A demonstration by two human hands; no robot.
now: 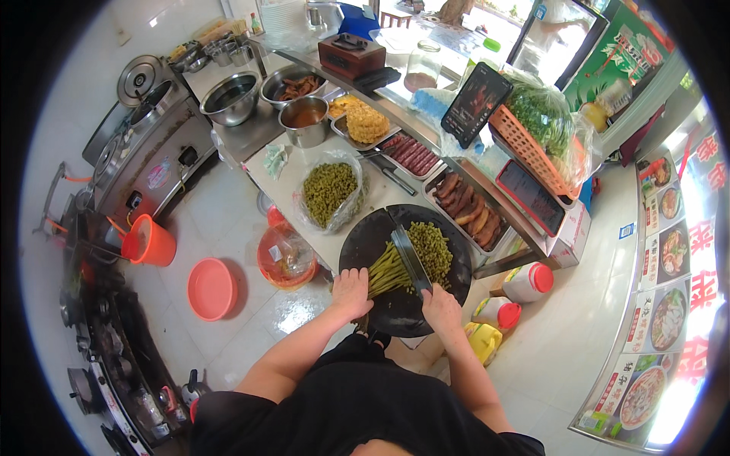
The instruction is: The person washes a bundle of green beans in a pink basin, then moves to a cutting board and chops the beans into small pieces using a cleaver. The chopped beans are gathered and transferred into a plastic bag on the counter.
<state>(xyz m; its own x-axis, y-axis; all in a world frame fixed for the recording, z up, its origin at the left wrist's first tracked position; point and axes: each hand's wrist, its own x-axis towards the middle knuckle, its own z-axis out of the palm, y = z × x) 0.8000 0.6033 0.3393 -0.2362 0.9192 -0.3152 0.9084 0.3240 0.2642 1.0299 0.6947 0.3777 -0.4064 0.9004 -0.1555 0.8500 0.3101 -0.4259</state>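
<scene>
On a round dark chopping board (381, 319), my left hand (352, 292) presses down on a bundle of long green beans (390, 272). My right hand (442, 309) grips the handle of a cleaver (412, 259), whose blade stands across the beans at the bundle's far end. Right of the blade lies a heap of chopped green beans (433, 251). Beyond the board, to the left, an open clear plastic bag (363, 196) holds more chopped green pieces (329, 192).
A knife (397, 179) lies behind the board. Trays of sausages (413, 155) and browned meat (469, 208) stand close to its right. Steel bowls (231, 101) and a pot (304, 121) are farther back. Two phones (476, 105) lean on the shelf. Basins (211, 289) and an orange bucket (149, 240) stand at left.
</scene>
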